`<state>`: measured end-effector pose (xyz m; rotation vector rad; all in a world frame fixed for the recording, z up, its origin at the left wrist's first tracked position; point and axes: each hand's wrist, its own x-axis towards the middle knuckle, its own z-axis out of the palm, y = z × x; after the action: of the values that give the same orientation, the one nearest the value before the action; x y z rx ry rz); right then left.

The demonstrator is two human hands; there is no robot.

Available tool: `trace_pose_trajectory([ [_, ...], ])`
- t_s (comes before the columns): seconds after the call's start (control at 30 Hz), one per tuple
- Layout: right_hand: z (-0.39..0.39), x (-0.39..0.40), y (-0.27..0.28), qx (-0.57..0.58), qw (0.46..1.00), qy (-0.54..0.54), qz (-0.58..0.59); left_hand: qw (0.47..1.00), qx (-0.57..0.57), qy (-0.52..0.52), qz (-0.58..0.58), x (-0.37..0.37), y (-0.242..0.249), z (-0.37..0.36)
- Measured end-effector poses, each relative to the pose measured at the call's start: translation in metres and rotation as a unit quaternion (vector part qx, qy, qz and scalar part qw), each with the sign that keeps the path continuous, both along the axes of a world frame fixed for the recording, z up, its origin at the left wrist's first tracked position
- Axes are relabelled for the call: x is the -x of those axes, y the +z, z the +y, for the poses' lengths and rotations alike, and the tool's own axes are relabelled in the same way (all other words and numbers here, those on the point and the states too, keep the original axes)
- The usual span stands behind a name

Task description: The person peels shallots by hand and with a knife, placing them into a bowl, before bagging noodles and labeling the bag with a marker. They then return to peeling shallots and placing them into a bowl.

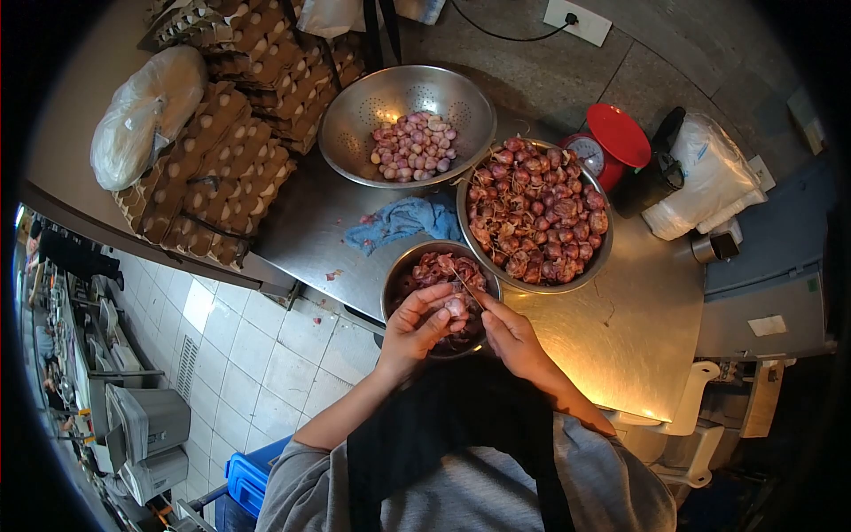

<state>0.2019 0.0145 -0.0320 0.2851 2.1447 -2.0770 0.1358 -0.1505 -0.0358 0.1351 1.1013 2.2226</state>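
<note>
My left hand [417, 326] is closed around a pale, peeled shallot [456, 307]. In my right hand [507, 333] is a small knife [466, 285], its thin blade angled toward the shallot. Both hands are over a metal bowl [387, 297] with reddish-purple skins [441, 269] in it. Behind it, a perforated colander [346, 133] carries a heap of peeled shallots [415, 146]. To the right, a large steel bowl [602, 259] is full of unpeeled shallots [536, 213] with dry skins and roots.
A blue cloth [399, 223] lies on the steel table [620, 337]. Stacked egg trays [208, 168] and a white plastic bag [146, 115] stand at the left. A red scale [618, 135], a dark container [651, 184] and plastic bags [705, 173] are at the back right.
</note>
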Motion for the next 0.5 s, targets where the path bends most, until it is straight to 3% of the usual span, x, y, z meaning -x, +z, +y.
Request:
trace_pose_trajectory([
  [0.23,0.001,0.001,-0.001,-0.093,0.994,-0.007,0.056,0.999,0.002,0.024,-0.021,0.001,0.002,-0.002],
  [0.33,0.0,-0.004,0.016,0.015,0.999,0.02,-0.044,0.999,0.01,0.025,-0.021,0.001,-0.001,-0.001],
  [0.4,-0.002,-0.005,0.02,0.055,0.996,0.055,-0.052,0.999,0.009,0.032,-0.017,0.001,-0.001,0.0],
  [0.5,-0.004,-0.005,0.016,-0.011,0.991,0.096,0.087,0.999,0.002,0.046,-0.005,0.001,0.0,0.003],
])
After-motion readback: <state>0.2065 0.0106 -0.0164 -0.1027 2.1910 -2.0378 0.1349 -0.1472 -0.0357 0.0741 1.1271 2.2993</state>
